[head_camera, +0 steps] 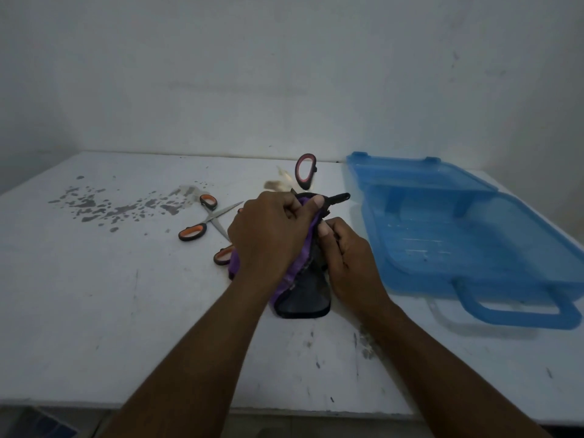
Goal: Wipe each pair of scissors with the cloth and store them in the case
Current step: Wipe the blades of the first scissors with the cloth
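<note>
Both sets of fingers, left hand and right hand, clamp the cloth around the pink-handled scissors, whose handles stick out beyond the fingertips: wiping step. Next probably means carrying them right of the fingers, into the case.

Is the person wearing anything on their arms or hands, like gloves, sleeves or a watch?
Nothing shows. The left hand and right hand are bare: no gloves, no rings that I can see. The left forearm and right forearm are bare too, down to the picture's edge: no sleeves, watch or bracelet.
</note>
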